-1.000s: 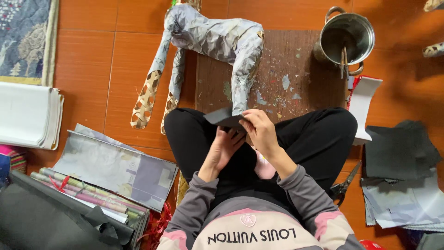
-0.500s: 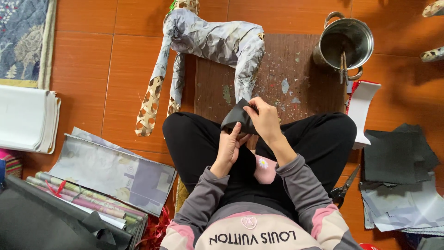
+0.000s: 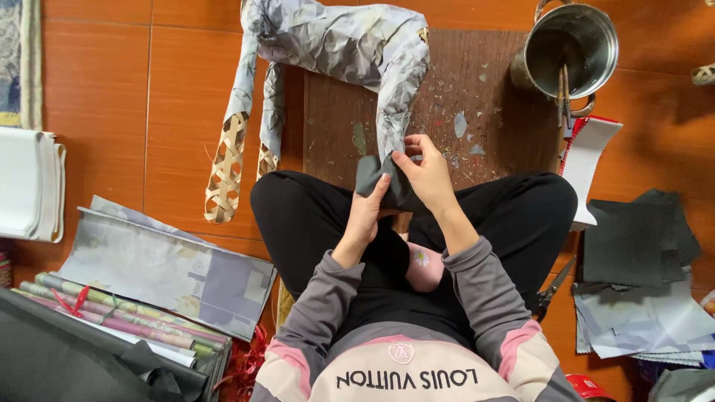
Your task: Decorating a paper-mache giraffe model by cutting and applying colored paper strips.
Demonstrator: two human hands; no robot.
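Note:
I sit cross-legged on an orange tiled floor. Both hands press a dark grey paper piece point(image 3: 370, 174) around the lower end of one leg of a paper-covered animal figure point(image 3: 350, 45). My left hand point(image 3: 368, 216) holds the piece from below. My right hand point(image 3: 426, 173) pinches it from the right, against the figure's leg point(image 3: 392, 123). Two other legs point(image 3: 227, 167) end in bare woven bamboo strips. The figure stands partly on a brown wooden board point(image 3: 484, 104).
A metal pot point(image 3: 570, 48) with a brush stands at the upper right. Dark paper sheets point(image 3: 633, 238) and grey sheets lie at the right, scissors point(image 3: 553, 286) by my knee. Printed paper stacks point(image 3: 160, 268) lie at the left, white folded sheets point(image 3: 26, 182) farther left.
My hands lifted the dark paper piece from my lap up to the figure's leg and now wrap it there. The view has shifted slightly forward.

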